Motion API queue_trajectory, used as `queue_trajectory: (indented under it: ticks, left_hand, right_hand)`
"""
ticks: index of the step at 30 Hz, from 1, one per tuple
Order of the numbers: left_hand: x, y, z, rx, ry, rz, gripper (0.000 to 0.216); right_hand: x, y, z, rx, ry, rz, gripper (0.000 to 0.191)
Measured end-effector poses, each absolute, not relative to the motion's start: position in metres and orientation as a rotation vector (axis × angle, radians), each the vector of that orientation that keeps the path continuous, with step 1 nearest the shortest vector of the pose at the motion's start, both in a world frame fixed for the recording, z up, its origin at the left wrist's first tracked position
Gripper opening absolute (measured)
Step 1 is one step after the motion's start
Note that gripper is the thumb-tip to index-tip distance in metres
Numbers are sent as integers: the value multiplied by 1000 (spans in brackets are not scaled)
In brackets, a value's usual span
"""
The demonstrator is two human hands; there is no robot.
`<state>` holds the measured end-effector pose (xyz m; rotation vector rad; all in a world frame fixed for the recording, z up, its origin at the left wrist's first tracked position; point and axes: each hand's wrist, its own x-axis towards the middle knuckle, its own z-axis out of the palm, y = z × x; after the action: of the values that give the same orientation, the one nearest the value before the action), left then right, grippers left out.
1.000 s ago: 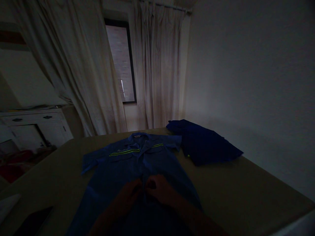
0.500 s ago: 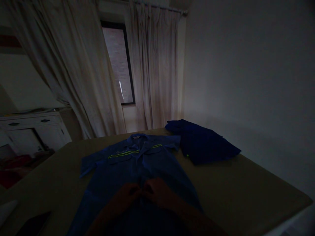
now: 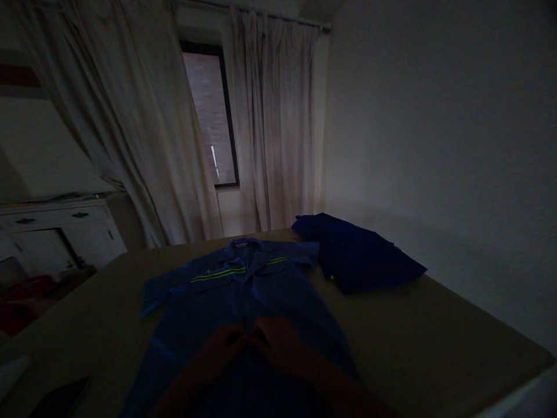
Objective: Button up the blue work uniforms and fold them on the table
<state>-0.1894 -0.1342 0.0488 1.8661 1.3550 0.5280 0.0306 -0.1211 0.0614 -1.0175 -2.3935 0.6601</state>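
**Open table on both sides of the cloth**

To the right of the blue shirt (image 3: 261, 284), the table (image 3: 439, 342) lies bare down to its near edge, and a hand can pass there. Farther back on that side, a folded dark-blue garment (image 3: 361, 255) blocks the way, just beside the shirt's sleeve. Left of the shirt the surface is open to the far edge. A dark flat object (image 3: 61, 397) lies at the near left corner.

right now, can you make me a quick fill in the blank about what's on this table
The left hand and right hand meet on the front of a ____ shirt.
The shirt lies spread on the table, its collar pointing ____ from the person.
A dark blue cloth pile lies to the shirt's ____.
Missing words: blue; away; right.
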Motion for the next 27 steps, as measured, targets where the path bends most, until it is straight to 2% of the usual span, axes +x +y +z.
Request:
queue_trajectory:
  ticks: [10,27]
  left_hand:
    - [-195,-130,49,1816,1273,526,46]
    - [-188,-133,46,1859,1327,555,21]
  right_hand:
    - [30,-122,60,-936,-2385,627,12]
    - [30,-122,57,-986,-2381,677,15]
